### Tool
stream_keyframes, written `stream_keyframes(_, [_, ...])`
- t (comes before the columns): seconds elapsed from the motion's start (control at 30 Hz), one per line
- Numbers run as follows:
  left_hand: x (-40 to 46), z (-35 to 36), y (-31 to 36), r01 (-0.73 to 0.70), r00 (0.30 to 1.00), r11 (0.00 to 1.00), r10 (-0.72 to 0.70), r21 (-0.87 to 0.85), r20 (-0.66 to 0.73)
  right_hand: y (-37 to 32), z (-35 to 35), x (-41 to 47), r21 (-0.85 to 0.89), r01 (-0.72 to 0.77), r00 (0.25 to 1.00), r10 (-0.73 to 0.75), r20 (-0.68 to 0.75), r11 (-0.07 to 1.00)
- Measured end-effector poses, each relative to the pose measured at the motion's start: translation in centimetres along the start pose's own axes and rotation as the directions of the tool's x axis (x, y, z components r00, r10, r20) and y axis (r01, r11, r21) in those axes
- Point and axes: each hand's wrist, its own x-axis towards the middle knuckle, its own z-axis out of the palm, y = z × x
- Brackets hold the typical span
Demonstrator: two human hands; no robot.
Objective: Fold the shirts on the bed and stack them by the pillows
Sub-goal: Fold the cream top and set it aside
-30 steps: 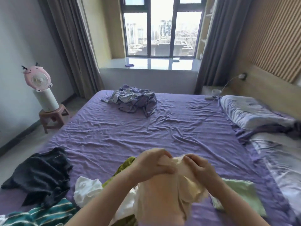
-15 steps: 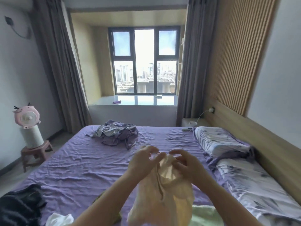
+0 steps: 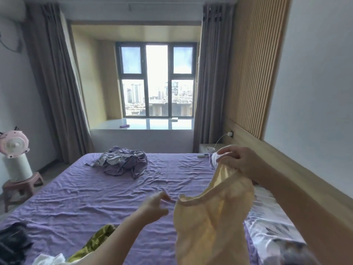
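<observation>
Right hand [image 3: 241, 162] pinches the cream shirt [image 3: 212, 217] by its top edge, dangling it above the purple bed [image 3: 86, 197]; left hand [image 3: 155, 206], fingers curled, grips nothing, just beside the neckline

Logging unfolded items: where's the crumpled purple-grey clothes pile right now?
Head view: the purple-grey clothes pile lies on the far end of the bed, left of centre, below the window ledge.

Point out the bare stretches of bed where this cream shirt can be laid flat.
The widest bare patch of purple sheet runs across the middle, between the crumpled purple-grey clothes heap and the left hand. The near-left corner is crowded: black garment, olive garment. Patterned pillows fill the right edge.
</observation>
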Motion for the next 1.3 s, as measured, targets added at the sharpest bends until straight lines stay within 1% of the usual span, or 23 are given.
stream_keyframes(0.07, [-0.3,1.6,1.3,-0.103,0.984,0.993,0.110,-0.054,0.138,0.2,-1.3,-0.5,0.029,-0.012,0.998,0.010,0.058,1.000])
stream_keyframes(0.1, [-0.3,2.7,2.5,-0.179,0.969,0.983,0.183,-0.038,0.167,0.2,-1.6,-0.6,0.029,-0.014,0.996,0.011,0.085,0.999])
stream_keyframes(0.13, [-0.2,3.8,4.1,-0.259,0.952,0.966,0.258,-0.018,0.163,0.2,-1.7,-0.8,0.023,-0.013,0.994,0.011,0.108,1.000])
stream_keyframes(0.2, [0.4,6.2,7.4,-0.372,0.924,0.928,0.371,-0.002,0.095,0.2,-1.6,-1.2,-0.001,-0.009,0.990,0.009,0.139,1.000])
stream_keyframes(0.27, [1.1,7.9,10.3,-0.414,0.909,0.909,0.415,-0.039,0.027,0.6,-1.6,-1.6,-0.009,-0.011,0.987,0.012,0.161,1.000])
stream_keyframes(0.33, [1.8,8.8,11.8,-0.421,0.907,0.900,0.419,-0.109,-0.042,1.0,-1.9,-2.3,-0.010,-0.025,0.986,0.026,0.162,1.000])
stream_keyframes(0.4, [2.0,9.3,12.5,-0.426,0.904,0.884,0.421,-0.191,-0.067,1.6,-2.5,-3.1,-0.028,-0.034,0.988,0.038,0.148,0.999])
stream_keyframes(0.47, [2.2,9.5,12.5,-0.440,0.898,0.880,0.435,-0.179,-0.068,2.2,-3.6,-4.1,-0.070,-0.042,0.988,0.051,0.146,0.997])
stream_keyframes(0.53, [2.1,9.3,12.2,-0.425,0.905,0.896,0.421,-0.131,-0.061,2.9,-4.8,-5.2,-0.154,-0.035,0.977,0.067,0.204,0.987])
stream_keyframes(0.6, [1.9,8.6,11.7,-0.418,0.908,0.899,0.417,-0.129,-0.033,3.6,-5.8,-6.2,-0.275,-0.023,0.952,0.106,0.288,0.961])
stream_keyframes(0.63, [1.7,8.1,11.5,-0.408,0.912,0.904,0.410,-0.130,-0.006,4.0,-6.1,-6.7,-0.307,-0.026,0.936,0.132,0.327,0.951])
stream_keyframes(0.67, [1.4,7.6,11.3,-0.388,0.918,0.913,0.395,-0.129,0.033,4.4,-6.3,-7.0,-0.304,-0.036,0.918,0.152,0.367,0.952])
stream_keyframes(0.8, [0.2,5.1,10.5,-0.325,0.920,0.941,0.337,-0.093,0.199,5.1,-6.0,-8.0,-0.156,-0.124,0.828,0.189,0.528,0.980])
stream_keyframes(0.9, [-1.0,3.0,9.6,-0.285,0.917,0.949,0.312,-0.136,0.248,5.4,-5.1,-7.8,-0.125,-0.135,0.788,0.183,0.587,0.983])
stream_keyframes(1.0, [-2.0,0.9,8.4,-0.280,0.933,0.952,0.301,-0.125,0.199,5.3,-3.3,-7.4,-0.086,-0.138,0.804,0.163,0.572,0.987])
stream_keyframes(1.07, [-2.5,-0.4,7.3,-0.270,0.943,0.956,0.287,-0.114,0.168,4.8,-1.9,-7.0,-0.119,-0.116,0.817,0.162,0.553,0.986])
stream_keyframes(1.13, [-2.9,-1.7,6.1,-0.260,0.954,0.961,0.270,-0.091,0.128,4.1,-0.4,-6.5,-0.164,-0.055,0.806,0.141,0.575,0.985])
stream_keyframes(1.2, [-3.2,-3.3,4.9,-0.252,0.964,0.967,0.255,-0.041,0.073,3.2,0.9,-6.0,-0.181,0.039,0.800,0.078,0.595,0.983])
stream_keyframes(1.23, [-3.4,-4.2,4.2,-0.247,0.967,0.969,0.247,-0.016,0.054,2.7,1.5,-5.7,-0.174,0.076,0.813,0.040,0.581,0.982])
stream_keyframes(1.3, [-3.8,-6.0,2.7,-0.238,0.970,0.970,0.236,0.047,0.054,1.9,2.2,-5.0,-0.115,0.102,0.860,-0.030,0.509,0.988])
